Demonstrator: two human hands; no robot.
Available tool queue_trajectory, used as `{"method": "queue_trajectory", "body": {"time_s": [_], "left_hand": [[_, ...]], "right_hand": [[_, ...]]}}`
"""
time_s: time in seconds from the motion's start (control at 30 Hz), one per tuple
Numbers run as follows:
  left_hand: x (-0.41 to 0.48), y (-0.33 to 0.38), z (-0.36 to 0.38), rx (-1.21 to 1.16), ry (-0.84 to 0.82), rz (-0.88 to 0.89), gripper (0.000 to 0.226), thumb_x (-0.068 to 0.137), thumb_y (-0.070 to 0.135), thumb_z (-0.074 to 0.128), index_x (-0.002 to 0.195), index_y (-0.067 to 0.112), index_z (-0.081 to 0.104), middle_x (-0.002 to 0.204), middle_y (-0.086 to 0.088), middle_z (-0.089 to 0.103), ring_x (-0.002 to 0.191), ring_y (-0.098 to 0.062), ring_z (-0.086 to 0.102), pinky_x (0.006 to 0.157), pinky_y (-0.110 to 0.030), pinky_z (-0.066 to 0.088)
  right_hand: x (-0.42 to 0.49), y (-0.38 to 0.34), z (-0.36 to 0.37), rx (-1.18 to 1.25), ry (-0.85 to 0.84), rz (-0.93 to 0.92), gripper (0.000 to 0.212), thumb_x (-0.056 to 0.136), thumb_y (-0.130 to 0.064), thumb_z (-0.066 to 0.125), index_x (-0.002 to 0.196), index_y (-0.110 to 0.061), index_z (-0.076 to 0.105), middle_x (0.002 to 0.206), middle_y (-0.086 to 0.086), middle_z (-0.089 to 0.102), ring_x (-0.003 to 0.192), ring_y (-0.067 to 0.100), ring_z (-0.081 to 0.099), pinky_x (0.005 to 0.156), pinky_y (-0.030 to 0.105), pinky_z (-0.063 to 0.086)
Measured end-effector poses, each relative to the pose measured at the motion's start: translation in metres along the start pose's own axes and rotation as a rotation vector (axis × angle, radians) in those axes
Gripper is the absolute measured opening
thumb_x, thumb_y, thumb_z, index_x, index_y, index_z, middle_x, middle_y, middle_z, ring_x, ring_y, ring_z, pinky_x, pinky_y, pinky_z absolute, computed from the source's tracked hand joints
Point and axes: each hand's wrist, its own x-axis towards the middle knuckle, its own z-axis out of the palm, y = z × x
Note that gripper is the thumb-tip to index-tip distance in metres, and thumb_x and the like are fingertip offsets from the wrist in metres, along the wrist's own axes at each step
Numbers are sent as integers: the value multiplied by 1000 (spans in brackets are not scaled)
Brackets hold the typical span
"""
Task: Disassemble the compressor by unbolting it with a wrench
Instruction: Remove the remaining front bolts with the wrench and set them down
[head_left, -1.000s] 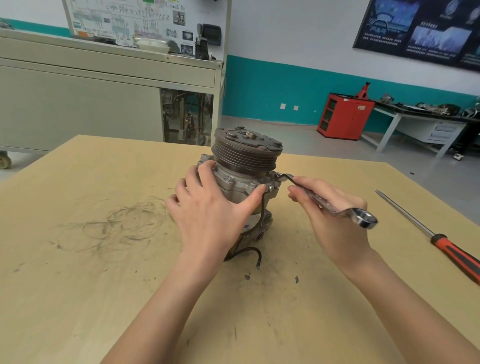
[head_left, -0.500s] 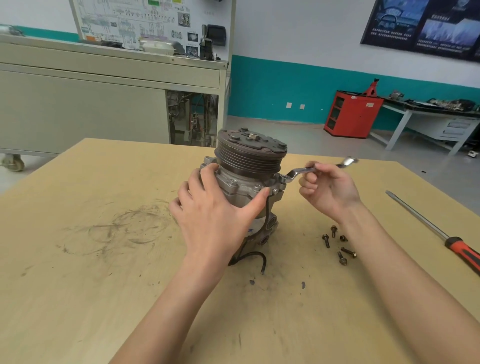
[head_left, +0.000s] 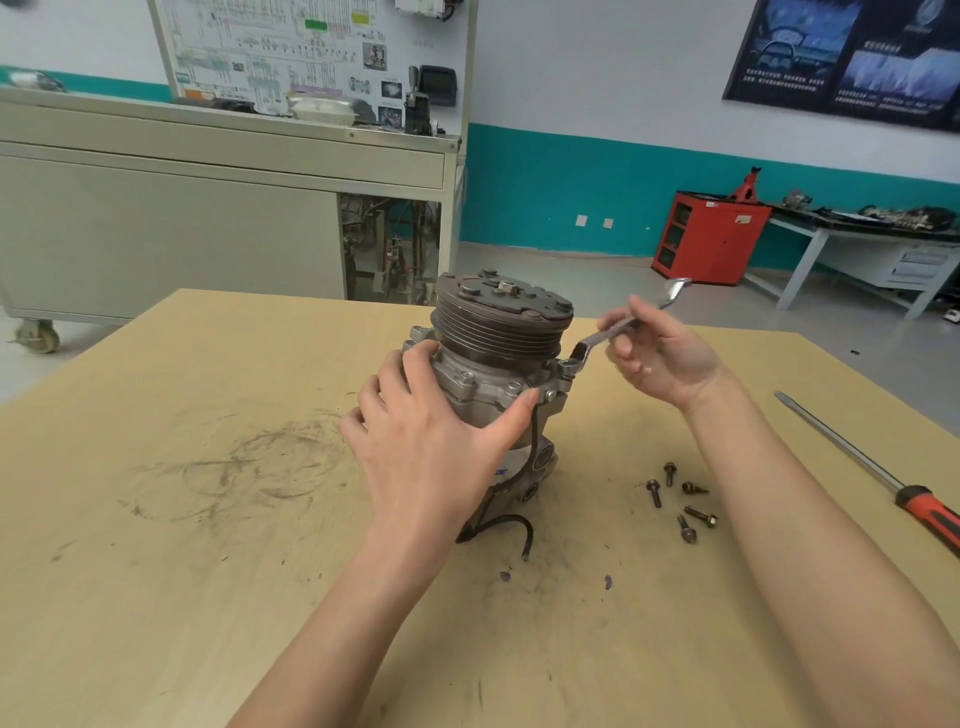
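Left hand (head_left: 421, 447) hides compressor (head_left: 501, 358) near flank; bolt under wrench (head_left: 618, 330) head unseen; screwdriver (head_left: 883, 483) handle, beyond right hand (head_left: 662, 358), cut by edge.

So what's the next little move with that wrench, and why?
Probably a short swing of the wrench to loosen the flange bolt its head sits on. The right hand grips the handle, the left hand steadies the compressor, and five bolts already lie loose on the table.

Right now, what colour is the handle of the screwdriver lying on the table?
The screwdriver handle is orange-red and black, clearest at the head view's right edge.
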Motion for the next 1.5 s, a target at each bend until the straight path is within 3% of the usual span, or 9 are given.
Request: {"method": "queue_trajectory", "body": {"time_s": [0.1,0.27,0.47,0.6,0.67,0.8,0.97,1.27,1.5], "left_hand": [[0,0,0,-10,2,-2,102,60,87,25,132,18,45,134,-6,53,124,-31,47,93,-44,32],[0,0,0,-11,-6,-4,101,63,88,29,134,18,43,135,-6,52,124,-31,45,94,-44,31],[0,0,0,0,-3,-7,103,60,89,23,133,18,43,134,-7,53,123,-32,47,93,-45,32],[0,0,1,-8,6,-6,103,61,88,25,131,16,45,132,-8,54,121,-33,48,93,-46,34],[1,0,1,-5,6,-7,103,60,88,25,132,17,44,133,-7,54,122,-33,48,93,-46,33],[1,0,1,-2,-5,-2,101,62,88,26,133,19,42,134,-6,52,124,-31,46,94,-45,31],[1,-1,1,7,-3,-2,100,63,87,27,134,19,42,134,-5,52,124,-30,45,95,-44,31],[0,0,0,9,-6,-5,102,59,88,25,133,19,43,133,-3,52,124,-27,46,96,-42,30],[0,1,0,7,-7,-2,102,60,88,25,133,19,43,132,-4,53,123,-29,46,94,-43,31]], "right_hand": [[-24,-15,16,-291,198,-160,46,87,-42,47,73,-9,76,62,7,69,51,14,64,47,16,50],[-55,-14,64,-639,409,-505,37,86,-41,53,78,-8,69,61,7,70,53,23,67,49,24,55],[-79,12,100,-1263,437,-779,42,90,-40,57,84,-1,72,68,10,69,56,20,66,59,22,53],[-81,35,104,-1811,419,-1171,54,97,-38,46,70,2,67,56,8,62,45,21,59,40,24,44],[-81,44,95,-1619,425,-1175,41,97,-29,50,74,1,68,60,5,65,50,19,61,43,29,47],[-77,37,61,-442,434,-602,29,98,-14,40,84,-8,65,65,-1,68,60,15,65,56,24,52],[-18,35,32,307,290,-104,33,98,-15,37,74,-10,59,46,-1,52,38,6,46,33,13,37],[28,30,36,208,166,31,44,98,-40,41,73,-12,64,46,-2,55,34,4,50,30,11,34],[-41,-12,58,-537,520,-530,43,99,-36,43,73,-9,64,50,6,63,39,18,57,38,20,44]]}}
